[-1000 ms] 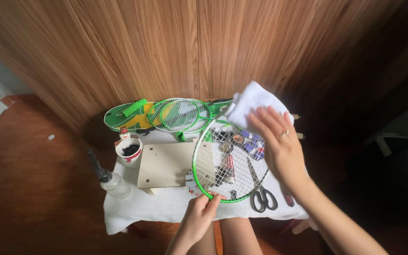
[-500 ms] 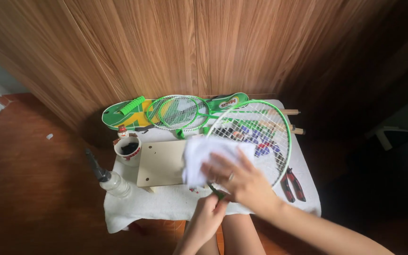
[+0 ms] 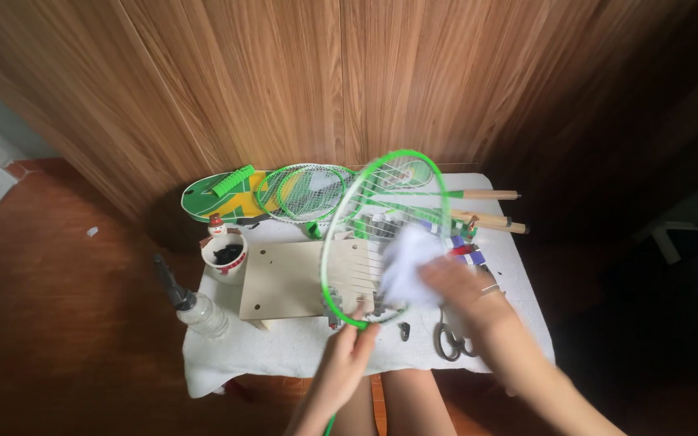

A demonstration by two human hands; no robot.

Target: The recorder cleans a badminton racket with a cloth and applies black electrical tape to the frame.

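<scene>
The left hand (image 3: pixel 349 355) is closed round the neck of a green badminton racket (image 3: pixel 385 234), fingers curled tight just below the bottom of the hoop, holding the frame tilted up over the small table (image 3: pixel 300 347); the racket's head stands above the table's middle, its strings facing the camera and its top reaching toward the wooden wall (image 3: pixel 325 81); the right hand (image 3: pixel 466 291) is blurred, but its fingers are bunched on a crumpled white cloth (image 3: pixel 407 262), which is pressed against the strings on the right half of the hoop; how tightly it grips cannot be told through the blur, though the cloth is plainly in its grasp; under the racket lies a pale flat board (image 3: pixel 284 282) with small holes near its corners, resting on the white covering of the table; to its left stands a white cup (image 3: pixel 224 254) with something dark inside, and nearer the table's front left corner lies a clear bottle (image 3: pixel 195 307) with a dark nozzle; at the back of the table lie more green rackets (image 3: pixel 304 192) on a green and yellow racket cover (image 3: pixel 216 198); two wooden handles (image 3: pixel 490 206) stick out to the right; a pair of scissors (image 3: pixel 450 339) lies just below the right wrist, near the front edge.
</scene>
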